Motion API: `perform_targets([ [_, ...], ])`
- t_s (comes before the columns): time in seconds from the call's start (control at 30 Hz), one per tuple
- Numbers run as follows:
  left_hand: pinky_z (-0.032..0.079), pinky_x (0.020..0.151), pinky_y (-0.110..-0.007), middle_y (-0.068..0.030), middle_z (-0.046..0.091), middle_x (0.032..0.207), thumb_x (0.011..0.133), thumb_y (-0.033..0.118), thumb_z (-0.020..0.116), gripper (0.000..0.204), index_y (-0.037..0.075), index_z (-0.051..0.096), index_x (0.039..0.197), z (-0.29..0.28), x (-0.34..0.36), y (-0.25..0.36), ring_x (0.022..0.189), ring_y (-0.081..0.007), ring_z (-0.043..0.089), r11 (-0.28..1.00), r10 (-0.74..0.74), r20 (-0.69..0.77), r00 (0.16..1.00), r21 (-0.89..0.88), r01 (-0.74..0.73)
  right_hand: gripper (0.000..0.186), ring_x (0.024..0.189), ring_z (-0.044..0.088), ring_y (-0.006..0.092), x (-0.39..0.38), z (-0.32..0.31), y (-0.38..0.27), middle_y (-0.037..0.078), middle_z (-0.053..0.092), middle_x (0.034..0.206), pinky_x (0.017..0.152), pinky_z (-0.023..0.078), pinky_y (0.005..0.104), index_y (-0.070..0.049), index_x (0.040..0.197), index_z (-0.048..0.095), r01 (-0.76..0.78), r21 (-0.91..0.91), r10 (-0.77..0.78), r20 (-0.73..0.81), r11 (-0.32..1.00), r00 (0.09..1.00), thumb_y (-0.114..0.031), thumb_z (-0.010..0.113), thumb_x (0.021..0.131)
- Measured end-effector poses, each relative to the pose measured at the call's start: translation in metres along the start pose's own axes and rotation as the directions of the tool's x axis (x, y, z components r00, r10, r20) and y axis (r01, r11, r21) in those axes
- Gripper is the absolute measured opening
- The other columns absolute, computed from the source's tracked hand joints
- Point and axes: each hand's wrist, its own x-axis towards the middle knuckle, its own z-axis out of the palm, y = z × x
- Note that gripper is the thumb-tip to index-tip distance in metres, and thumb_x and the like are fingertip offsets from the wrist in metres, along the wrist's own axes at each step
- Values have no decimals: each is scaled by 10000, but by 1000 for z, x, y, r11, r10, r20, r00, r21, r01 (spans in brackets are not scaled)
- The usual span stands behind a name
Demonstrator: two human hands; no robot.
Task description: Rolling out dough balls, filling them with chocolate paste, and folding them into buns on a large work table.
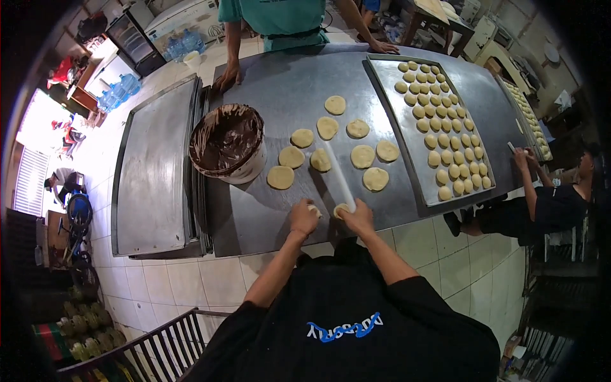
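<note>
At the table's near edge, my left hand (305, 218) is closed around a small pale piece of dough (314, 211). My right hand (358, 218) grips the near end of a slim white rolling pin (338, 176), which points away from me over the steel. Touching that hand's fingers is another dough piece (341, 211); whether it is held or lies on the table, I cannot tell. Beyond my hands, several flattened dough rounds (363, 156) lie spread on the metal table (267, 76). The pin's far end is beside one dough round (320, 160).
A bucket of chocolate spread (227, 141) stands left, beside stacked metal trays (156, 169). To the right lies a tray (398, 127) with rows of dough balls. Across the table, a person in a green shirt (273, 18) rests both hands on it. Another person (563, 207) works far right.
</note>
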Motion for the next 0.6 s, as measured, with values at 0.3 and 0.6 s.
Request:
perform_targets([
  [0.3,368,1011,-455,-185,499,1250,699,216,763,655,33,476,1259,-34,-2,32,1140,-325,501,917,326,-196,925,305,-258,327,698,645,288,11,-48,7,142,662,794,644,497,406,-90,1072,651,351,-186,-325,157,918,933,-282,702,812],
  [0.6,199,1096,-541,-85,513,1261,815,262,649,456,97,520,1220,-96,-11,52,1243,-229,443,813,180,281,942,497,-304,344,932,636,316,26,-111,-68,147,645,1015,781,494,461,-97,1138,583,710,-292,-494,551,641,672,-332,585,887],
])
